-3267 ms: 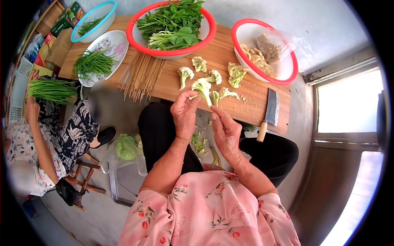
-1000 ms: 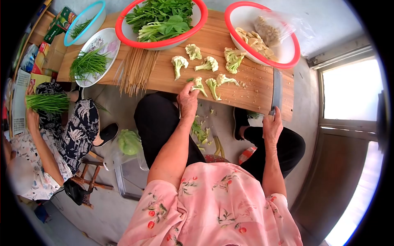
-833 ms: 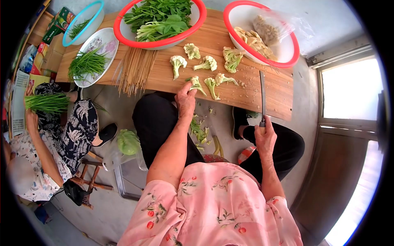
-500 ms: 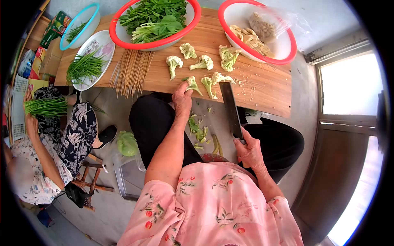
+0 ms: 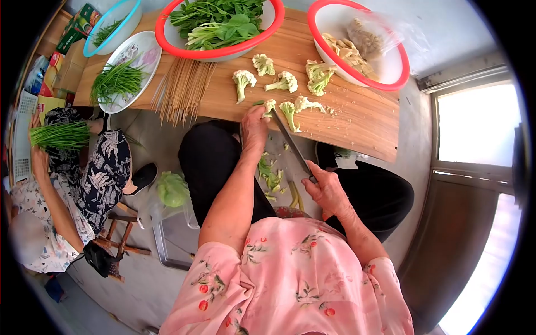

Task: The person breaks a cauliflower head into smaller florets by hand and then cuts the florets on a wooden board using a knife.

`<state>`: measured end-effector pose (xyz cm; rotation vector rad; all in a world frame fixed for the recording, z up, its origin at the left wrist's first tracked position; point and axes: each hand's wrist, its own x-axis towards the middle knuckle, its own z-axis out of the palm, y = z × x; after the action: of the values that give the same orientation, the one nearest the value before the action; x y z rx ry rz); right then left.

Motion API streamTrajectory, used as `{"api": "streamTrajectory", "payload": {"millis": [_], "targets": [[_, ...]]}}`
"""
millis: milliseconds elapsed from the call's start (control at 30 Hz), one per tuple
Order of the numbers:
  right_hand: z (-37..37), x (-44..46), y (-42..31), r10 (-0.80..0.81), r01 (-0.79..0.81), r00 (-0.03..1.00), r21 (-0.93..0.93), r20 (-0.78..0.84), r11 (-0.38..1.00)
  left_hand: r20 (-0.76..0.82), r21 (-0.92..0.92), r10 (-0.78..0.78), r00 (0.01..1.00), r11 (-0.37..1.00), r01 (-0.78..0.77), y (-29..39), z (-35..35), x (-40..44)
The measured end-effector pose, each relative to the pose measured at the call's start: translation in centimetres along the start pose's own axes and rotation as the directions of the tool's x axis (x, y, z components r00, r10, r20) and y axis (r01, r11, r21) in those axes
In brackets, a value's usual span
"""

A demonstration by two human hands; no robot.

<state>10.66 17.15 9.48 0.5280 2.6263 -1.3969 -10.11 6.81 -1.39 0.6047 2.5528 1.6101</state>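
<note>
My left hand (image 5: 255,125) is closed on a small cauliflower floret (image 5: 269,106) at the table's near edge. In my right hand (image 5: 328,192) is the handle of a kitchen knife (image 5: 292,140). The blade slants up and left, seen nearly edge-on, with its far end against or just beside the held floret; contact cannot be made out. Just right of it lie a long-stemmed floret (image 5: 290,116) and another cauliflower piece (image 5: 308,104). Several more lie farther back, among them a floret (image 5: 243,85) and a leafy chunk (image 5: 319,77).
Wooden skewers (image 5: 183,92) overhang the table (image 5: 357,120). Behind stand a red-rimmed bowl of greens (image 5: 219,54) and another red-rimmed bowl (image 5: 395,72) with pale slices. Chives lie on a white plate (image 5: 154,56). Trimmings (image 5: 271,174) litter the floor. At left, another person (image 5: 61,206) holds chives.
My right hand has moved slightly left and up, and the knife has swung left, its blade turning from broadside to nearly edge-on at the floret. The view has shifted slightly.
</note>
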Motion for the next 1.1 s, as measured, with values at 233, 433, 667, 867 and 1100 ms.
{"api": "streamTrajectory", "payload": {"millis": [233, 433, 667, 867, 1100], "targets": [[0.4, 0.9, 0.3, 0.013, -0.014, 1.000, -0.043, -0.013, 0.999, -0.007, 0.055, 0.051, 0.999, 0.997, -0.050, 0.3, -0.2, 0.2], [0.5, 1.1, -0.1, 0.173, -0.171, 0.985, 0.099, -0.005, 0.980, -0.040, -0.019, -0.042, 0.998, 0.999, 0.041, 0.4, 0.2, 0.2], [0.6, 1.4, 0.5, 0.130, -0.131, 0.991, 0.087, 0.016, 0.988, 0.028, 0.038, -0.067, 0.997, 0.997, 0.066, 0.9, -0.5, 0.3], [0.5, 1.5, 0.3, 0.152, -0.153, 0.988, 0.075, 0.021, 0.985, 0.010, -0.020, -0.093, 0.996, 0.995, 0.093, 1.3, -0.4, 0.1], [0.1, 1.8, 0.2, 0.075, -0.076, 0.997, 0.048, 0.011, 0.996, 0.017, -0.066, -0.148, 0.989, 0.987, 0.149, 1.6, -0.5, 0.0]]}}
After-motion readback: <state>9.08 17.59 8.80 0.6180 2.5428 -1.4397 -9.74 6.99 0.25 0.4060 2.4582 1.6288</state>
